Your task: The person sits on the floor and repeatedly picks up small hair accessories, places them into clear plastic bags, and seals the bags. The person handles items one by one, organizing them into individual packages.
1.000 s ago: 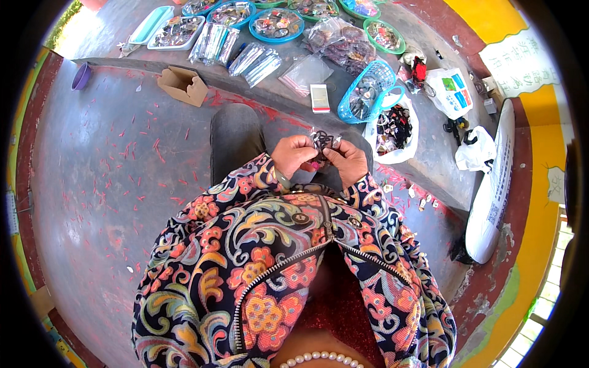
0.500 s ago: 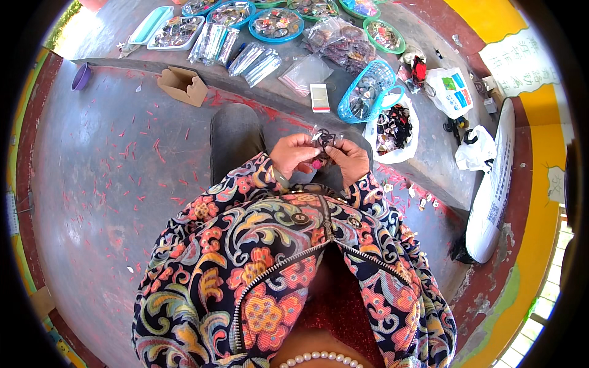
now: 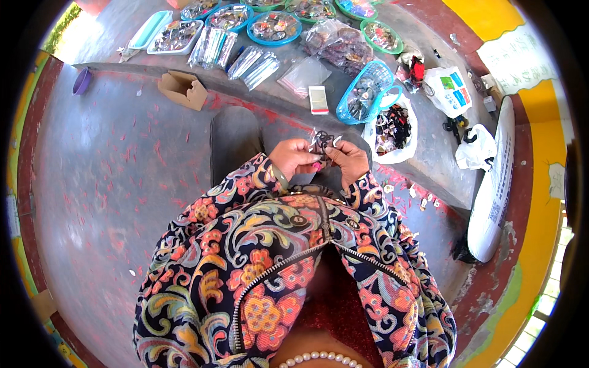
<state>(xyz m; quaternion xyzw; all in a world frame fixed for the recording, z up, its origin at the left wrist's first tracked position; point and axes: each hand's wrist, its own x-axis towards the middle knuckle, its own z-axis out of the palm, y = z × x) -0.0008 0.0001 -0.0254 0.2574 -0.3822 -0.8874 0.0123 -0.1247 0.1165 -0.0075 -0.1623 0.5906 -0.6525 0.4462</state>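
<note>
In front of my lap, both hands grip a small clear plastic bag (image 3: 323, 140) with dark, cord-like loops in it and a small bright pink piece at its lower end. My left hand (image 3: 293, 158) pinches the left side of the bag between thumb and fingers. On the right edge, my right hand (image 3: 350, 161) is closed with its thumb over the front. The fingers partly hide the contents, so I cannot make out exactly what the loops are.
Ahead on the raised ledge lie a blue basket (image 3: 362, 98), a white bag of dark small items (image 3: 394, 132), a white box (image 3: 318, 100), clear bags (image 3: 300, 76) and several round trays (image 3: 274, 27). An open cardboard box (image 3: 183, 90) stands left on the floor.
My left fingers have shifted slightly on the bag and now sit closer together. The dark loops show a little more spread and upright. The view has tilted very slightly.
</note>
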